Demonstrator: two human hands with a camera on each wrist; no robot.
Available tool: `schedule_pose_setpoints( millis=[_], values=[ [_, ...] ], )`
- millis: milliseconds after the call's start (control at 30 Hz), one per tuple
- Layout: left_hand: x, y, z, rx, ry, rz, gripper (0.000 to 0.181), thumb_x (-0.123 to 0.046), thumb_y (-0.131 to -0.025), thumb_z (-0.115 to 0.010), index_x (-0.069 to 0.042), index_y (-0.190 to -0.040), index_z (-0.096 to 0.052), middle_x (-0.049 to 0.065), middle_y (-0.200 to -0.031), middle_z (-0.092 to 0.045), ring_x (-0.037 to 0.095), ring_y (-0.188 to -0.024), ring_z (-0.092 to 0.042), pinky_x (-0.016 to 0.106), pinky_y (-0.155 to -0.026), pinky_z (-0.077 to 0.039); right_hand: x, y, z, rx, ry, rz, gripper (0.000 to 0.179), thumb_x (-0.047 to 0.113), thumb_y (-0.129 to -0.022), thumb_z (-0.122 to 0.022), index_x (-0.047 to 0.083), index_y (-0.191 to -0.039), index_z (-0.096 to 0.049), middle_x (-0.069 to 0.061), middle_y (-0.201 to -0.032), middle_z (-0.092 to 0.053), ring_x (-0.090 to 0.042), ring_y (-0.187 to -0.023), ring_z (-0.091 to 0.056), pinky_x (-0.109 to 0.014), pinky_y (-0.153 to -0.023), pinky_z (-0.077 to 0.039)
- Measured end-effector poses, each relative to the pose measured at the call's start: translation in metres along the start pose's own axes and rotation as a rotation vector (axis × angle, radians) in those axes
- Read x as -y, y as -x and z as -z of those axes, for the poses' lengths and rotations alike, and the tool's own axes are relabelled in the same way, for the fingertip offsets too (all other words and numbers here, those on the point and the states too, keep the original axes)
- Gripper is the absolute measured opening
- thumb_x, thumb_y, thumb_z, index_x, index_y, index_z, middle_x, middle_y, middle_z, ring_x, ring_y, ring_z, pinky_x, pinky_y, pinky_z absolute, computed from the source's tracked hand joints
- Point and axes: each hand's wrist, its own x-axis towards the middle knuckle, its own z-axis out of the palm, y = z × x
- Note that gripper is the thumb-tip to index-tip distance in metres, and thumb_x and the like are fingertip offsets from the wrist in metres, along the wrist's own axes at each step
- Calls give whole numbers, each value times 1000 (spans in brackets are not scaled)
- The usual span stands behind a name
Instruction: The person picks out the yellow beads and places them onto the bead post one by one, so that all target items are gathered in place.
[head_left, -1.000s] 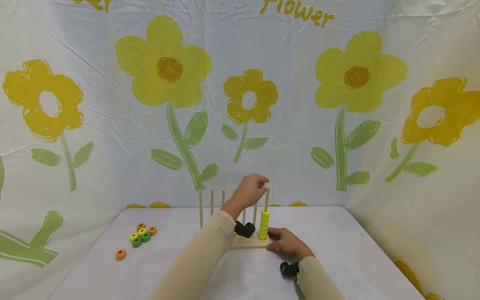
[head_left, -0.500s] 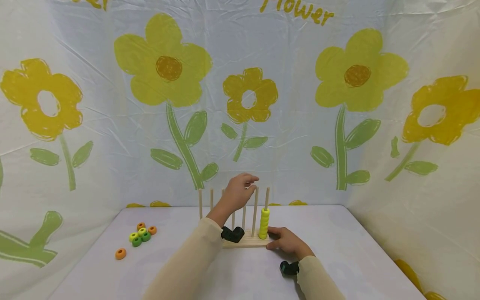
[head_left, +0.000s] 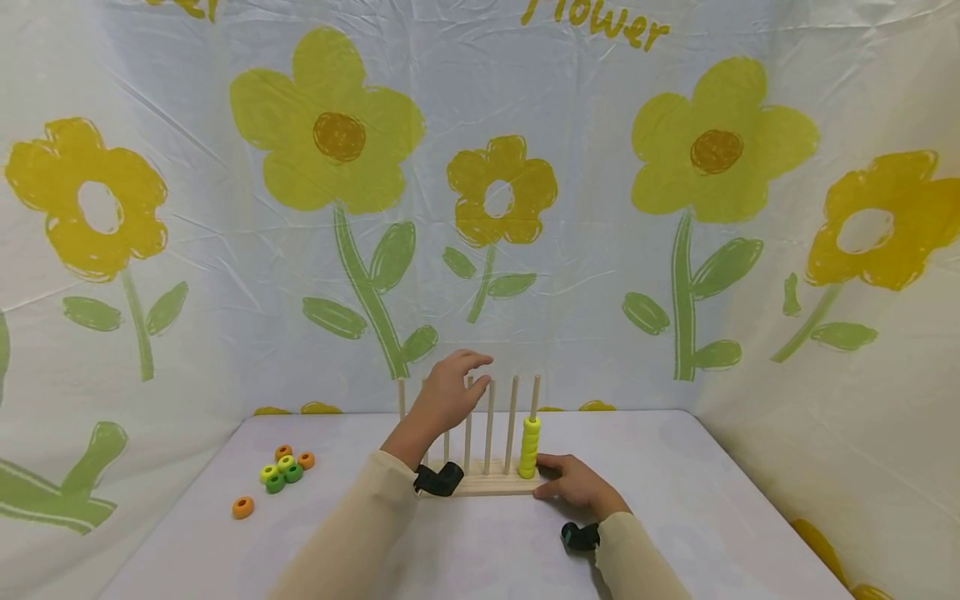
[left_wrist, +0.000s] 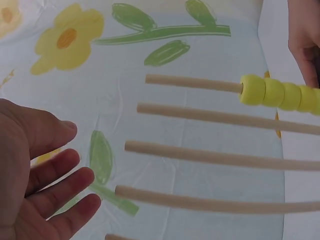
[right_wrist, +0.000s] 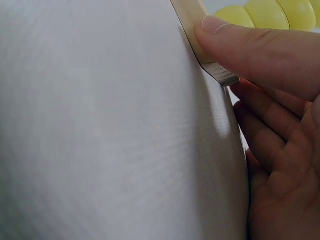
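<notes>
A wooden bead rack (head_left: 491, 484) with a row of upright pegs stands on the table. Its rightmost peg carries a stack of yellow beads (head_left: 529, 448); the bare peg top sticks out above them. My left hand (head_left: 447, 392) hovers in front of the peg tops left of the middle, its fingers loosely spread and holding nothing. In the left wrist view that hand's fingertips are apart from the bare pegs (left_wrist: 200, 156). Low at the rack's right end, my right hand (head_left: 579, 488) holds the base, with the thumb (right_wrist: 250, 47) on its front corner and the fingers around the end.
On the table's left lie loose beads: a cluster of orange, yellow and green beads (head_left: 287, 462) and a lone orange bead (head_left: 243, 507) nearer the front. A flower-printed cloth (head_left: 570, 292) hangs behind the table (head_left: 637, 442).
My left hand has moved leftward from above the yellow-bead peg, past the other peg tops, with nothing in it. My right hand has stayed at the base's end.
</notes>
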Motion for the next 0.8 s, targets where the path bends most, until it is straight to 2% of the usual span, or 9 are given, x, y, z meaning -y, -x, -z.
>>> schedule_pose_setpoints(
  millis=[167,400,800],
  values=[
    [10,10,10,-46,-32,20,31,-19,-95,-63,-12,-124,-66,9,-128,-61,28,-118,-60,44,-94,-53,0,0,-1,3,6,-8,71,28,-74,-82,10,-137,-56,-14,-145,-50,-40,-140,-37,-64,-113,-24],
    [21,24,24,-82,-54,36,30,-19,-95,-63,-12,-124,-66,8,-127,-62,29,-116,-61,46,-91,-53,0,-1,-1,4,3,-21,72,29,-74,-82,10,-138,-55,-14,-146,-49,-40,-140,-36,-64,-113,-23],
    [36,43,48,-152,-121,9,28,-14,-93,-65,-8,-120,-67,13,-123,-64,34,-115,-61,50,-90,-53,-1,0,-1,10,7,7,73,28,-74,-82,8,-138,-55,-15,-145,-50,-41,-139,-37,-65,-112,-24]
  ],
)
